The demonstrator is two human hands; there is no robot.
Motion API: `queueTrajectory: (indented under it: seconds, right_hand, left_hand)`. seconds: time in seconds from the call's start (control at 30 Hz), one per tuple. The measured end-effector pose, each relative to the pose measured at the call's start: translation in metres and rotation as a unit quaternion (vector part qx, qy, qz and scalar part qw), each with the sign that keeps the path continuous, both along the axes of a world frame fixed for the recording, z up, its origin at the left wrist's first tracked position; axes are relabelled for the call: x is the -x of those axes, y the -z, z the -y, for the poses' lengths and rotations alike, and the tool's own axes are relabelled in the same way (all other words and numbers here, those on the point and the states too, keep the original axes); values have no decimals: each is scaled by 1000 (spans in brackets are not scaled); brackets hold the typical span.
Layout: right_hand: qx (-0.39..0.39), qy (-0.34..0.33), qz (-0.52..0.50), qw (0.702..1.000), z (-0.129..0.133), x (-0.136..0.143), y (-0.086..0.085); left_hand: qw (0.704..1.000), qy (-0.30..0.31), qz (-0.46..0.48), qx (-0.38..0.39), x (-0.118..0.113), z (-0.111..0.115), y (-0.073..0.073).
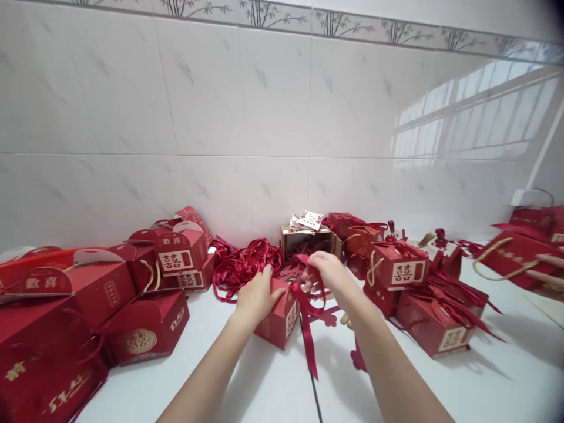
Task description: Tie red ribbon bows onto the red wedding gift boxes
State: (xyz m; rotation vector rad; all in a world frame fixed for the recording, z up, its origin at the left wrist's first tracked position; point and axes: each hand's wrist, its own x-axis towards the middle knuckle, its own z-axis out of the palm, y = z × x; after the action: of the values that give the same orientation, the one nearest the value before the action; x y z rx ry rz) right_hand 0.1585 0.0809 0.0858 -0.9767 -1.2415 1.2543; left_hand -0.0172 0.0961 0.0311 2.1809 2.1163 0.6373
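Grip, left hand: closed over the upper part of the small box, thumb near the top edge; the far fingertips are hidden. Grip, right hand: fingers bent and pinching a loop of ribbon above the box's right side; exact fingertip contact cannot be told.

Location: the small box stands on the white table, between the forearms, beside a dark seam. One ribbon end hangs down its near right side.

Handling (judged): the box should be light and moderately stiff, with thin walls that dent under hard pressure. Hold it at the upper edges or by opposite side walls; avoid squeezing a panel at its centre. The ribbon should be soft, limp and slippery; pinch it close to the loop.

Materials: the box appears to be matte red card, straight-edged, with a pale printed label. The ribbon is flat, narrow and slightly glossy.

Surroundings: a tangled ribbon pile lies beyond the left hand. Next to it, an open carton carries flat printed cards. Folded red boxes stand at left, some with twisted cord handles; ribboned boxes are stacked at right. At far right, another person's hand is at a corded red box. Behind is a glossy tiled wall.
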Motion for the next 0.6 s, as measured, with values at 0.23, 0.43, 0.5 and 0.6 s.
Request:
queueTrajectory:
  seconds: [0.23, 0.43, 0.5, 0.6]
  right_hand:
    - [71, -110, 4, 991, -20, 29, 37]
    - [74, -117, 8, 990, -21, 56, 54]
    - [72, -116, 19, 990, -22, 57, 57]
    - [67, -110, 35, 991, -22, 55, 57]
  left_hand:
    - [995, 68, 54, 40, 6, 5, -10]
    - [983, 87, 130, 94, 30, 4, -20]
    - [976, 93, 161, 118, 34, 6, -24]
    - [962, 95, 208, 151, 35, 7, -29]
